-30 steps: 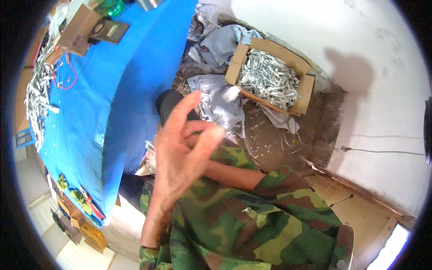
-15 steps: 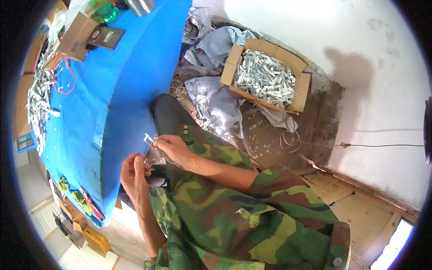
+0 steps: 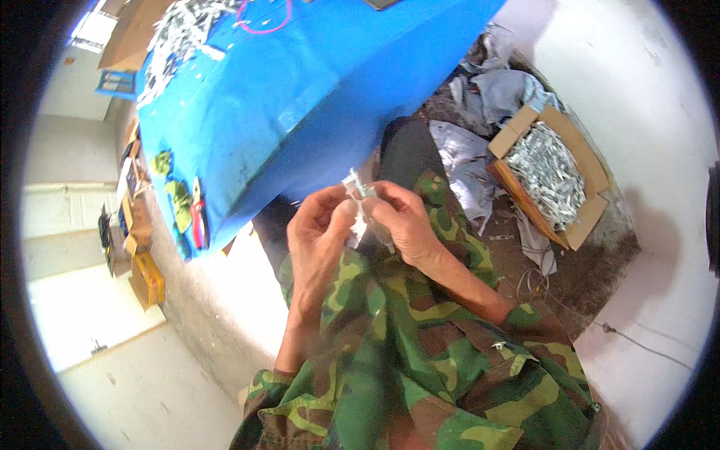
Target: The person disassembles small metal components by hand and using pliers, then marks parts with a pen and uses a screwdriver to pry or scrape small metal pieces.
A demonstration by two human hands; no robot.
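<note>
Head view: looks down on a lap in green, brown and black blotchy clothes (image 3: pixel 442 337).
Left hand (image 3: pixel 316 229): its grip is pinching a small, thin, white and see-through piece (image 3: pixel 353 180) from the left, with the thumb and pointing finger close together.
Right hand (image 3: pixel 405 225): its grip is pinching the same piece from the right. The two hands are side by side, very near each other.
Small piece: up between the fingertips, over the lap. Its top end pokes out past them; the rest is hidden by the fingers.
Bright blue, sheet-covered worktop (image 3: pixel 247 67): just past the hands, with its sheet hanging down in front.
Far end: a heap of thin white and grey bits (image 3: pixel 184 37) lies there, near a pinkish-red loop of wire (image 3: pixel 264 31).
Left corner: red-handled pliers (image 3: pixel 199 219) lie beside crumpled yellow-green cloths (image 3: pixel 178 204).
Dark brown floor (image 3: pixel 592 277): an open brown cardboard box (image 3: pixel 514 133) stands here, full of silvery-white strips (image 3: pixel 547 176). Crumpled grey plastic bags (image 3: pixel 499 97) lie just beside it.
Clothes: one tiny white bit (image 3: pixel 499 346) sits on them at the right.
</note>
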